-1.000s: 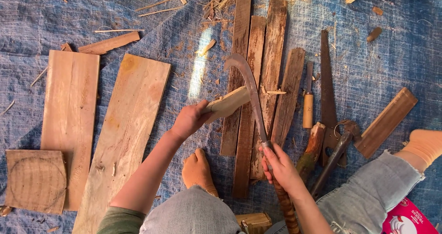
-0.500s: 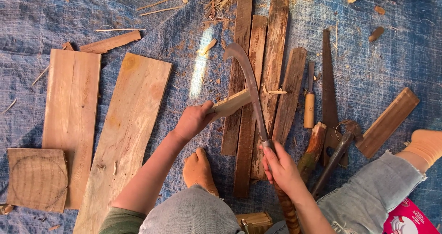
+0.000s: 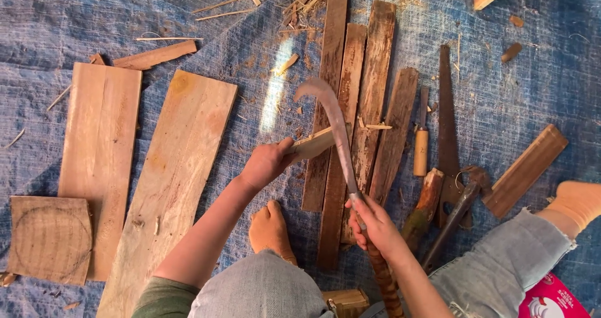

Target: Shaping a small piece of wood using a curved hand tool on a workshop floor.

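Blue tarp (image 3: pixel 94 17) littered with planks: left hand (image 3: pixel 266 163) clamps small wood piece (image 3: pixel 313 145), right hand (image 3: pixel 374 223) fist-tight on curved blade's (image 3: pixel 335 127) handle; best kept shaving outward, fingers behind the edge.

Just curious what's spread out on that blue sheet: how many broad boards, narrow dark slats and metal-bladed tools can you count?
Broad pale boards: 2
Narrow dark slats lying together: 4
Metal-bladed tools: 3 (curved knife in the right hand, handsaw, chisel)
Total: 9
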